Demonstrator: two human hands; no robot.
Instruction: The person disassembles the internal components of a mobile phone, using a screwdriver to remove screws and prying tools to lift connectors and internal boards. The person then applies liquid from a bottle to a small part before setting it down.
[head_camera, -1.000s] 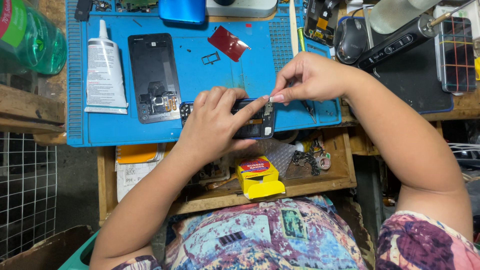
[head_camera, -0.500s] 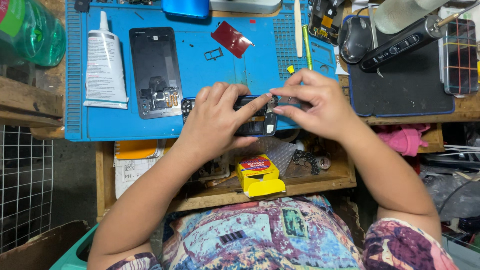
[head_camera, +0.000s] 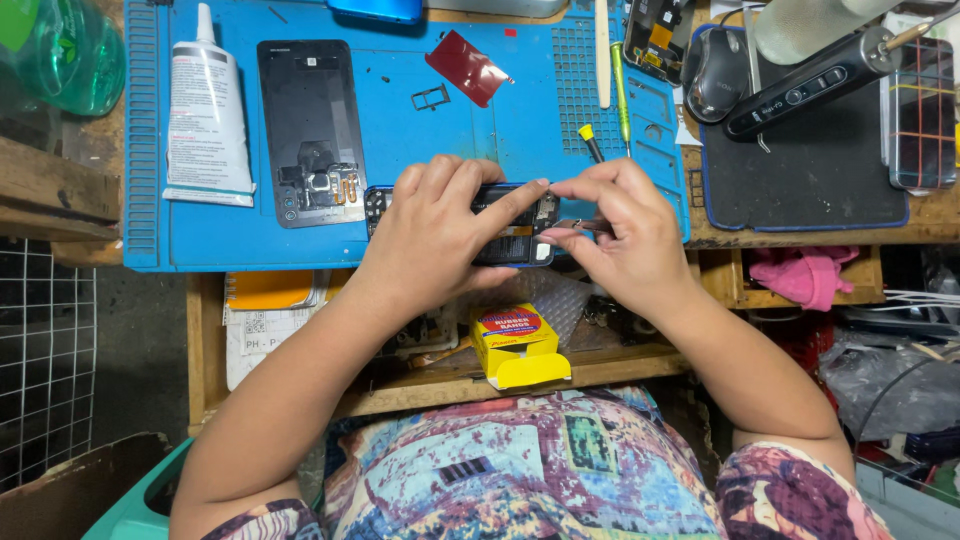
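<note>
The left hand (head_camera: 440, 225) lies over an opened phone (head_camera: 510, 225) at the near edge of the blue work mat (head_camera: 420, 130), fingers curled across its body and the forefinger stretched along its top toward the right. The right hand (head_camera: 625, 235) meets it at the phone's right end, thumb and forefinger pinched narrowly on a small metal tool or part (head_camera: 583, 224); which one it is cannot be told. The phone's dark inner parts show between the two hands.

On the mat to the left of the phone lies a black phone back panel (head_camera: 310, 130) with its inner face up, and beside it, near the mat's left edge, a white glue tube (head_camera: 205, 115). Toward the far edge lie a red flat piece (head_camera: 468, 67) and a small metal tray frame (head_camera: 431, 97). A yellow-tipped screwdriver (head_camera: 590, 142) lies near the mat's right edge, just beyond the right hand.

To the right of the mat, a dark pad (head_camera: 810, 185) carries a computer mouse (head_camera: 714, 75) and a black handheld tool (head_camera: 810, 85). Below the surface's near edge, a yellow box (head_camera: 518, 345) sits on a wooden shelf (head_camera: 620, 362), and a pink cloth (head_camera: 805, 275) lies in a compartment to the right
</note>
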